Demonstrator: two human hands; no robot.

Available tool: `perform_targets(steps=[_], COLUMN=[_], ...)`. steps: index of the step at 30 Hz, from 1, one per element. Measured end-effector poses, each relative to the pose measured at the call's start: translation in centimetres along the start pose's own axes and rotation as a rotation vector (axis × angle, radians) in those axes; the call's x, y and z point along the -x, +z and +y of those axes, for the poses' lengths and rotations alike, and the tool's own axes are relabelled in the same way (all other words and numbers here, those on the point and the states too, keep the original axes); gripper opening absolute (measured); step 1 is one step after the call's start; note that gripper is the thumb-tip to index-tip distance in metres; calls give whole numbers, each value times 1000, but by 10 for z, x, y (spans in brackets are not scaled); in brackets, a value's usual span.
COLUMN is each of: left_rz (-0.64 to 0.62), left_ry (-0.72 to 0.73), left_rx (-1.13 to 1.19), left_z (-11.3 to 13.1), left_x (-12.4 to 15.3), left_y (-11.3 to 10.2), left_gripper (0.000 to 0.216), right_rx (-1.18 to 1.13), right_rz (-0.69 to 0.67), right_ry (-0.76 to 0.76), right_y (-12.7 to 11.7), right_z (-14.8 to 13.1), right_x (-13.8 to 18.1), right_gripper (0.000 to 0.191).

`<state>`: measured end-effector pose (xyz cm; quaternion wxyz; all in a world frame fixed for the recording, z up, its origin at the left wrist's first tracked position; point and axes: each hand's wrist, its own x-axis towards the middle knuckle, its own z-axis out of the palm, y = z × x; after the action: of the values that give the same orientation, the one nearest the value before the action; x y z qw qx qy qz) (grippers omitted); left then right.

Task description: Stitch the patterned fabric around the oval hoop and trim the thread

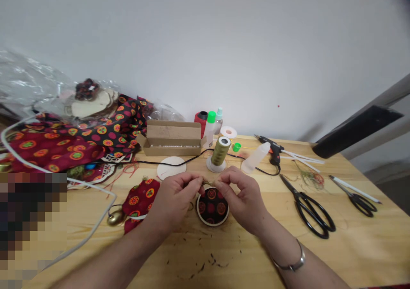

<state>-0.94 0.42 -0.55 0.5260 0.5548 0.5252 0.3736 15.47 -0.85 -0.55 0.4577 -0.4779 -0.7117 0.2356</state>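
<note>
My left hand (174,197) and my right hand (241,197) meet in the middle of the table, fingertips pinched close together. A short stretch of thin olive thread (208,182) shows between them, its ends hidden by the fingers. Just below the fingertips lies a round patch of dark patterned fabric (212,212) with a pale rim. Behind the hands stands an olive thread spool (221,152). Left of my left hand are a piece of red patterned fabric (141,197) and a brass bell (115,216).
Large scissors (312,212), smaller scissors (360,202) and a glue gun (272,148) lie to the right. A cardboard box (173,146), a white disc (171,167) and a squeeze bottle (256,157) sit behind. Patterned cloth (57,148) is heaped left, beside a white cable (99,229).
</note>
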Motion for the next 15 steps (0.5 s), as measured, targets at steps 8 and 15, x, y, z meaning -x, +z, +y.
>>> perform_targets(steps=[8, 15], left_rz=[32, -115], left_ry=[132, 139], left_rx=[-146, -127], left_z=[4, 1], left_x=[6, 8], left_y=[4, 4], left_gripper=[25, 23], right_rx=[30, -88], right_rz=[78, 33], right_ry=[-59, 4], right_y=[-1, 2], right_z=[1, 3], right_x=[-1, -2], right_gripper=[13, 10])
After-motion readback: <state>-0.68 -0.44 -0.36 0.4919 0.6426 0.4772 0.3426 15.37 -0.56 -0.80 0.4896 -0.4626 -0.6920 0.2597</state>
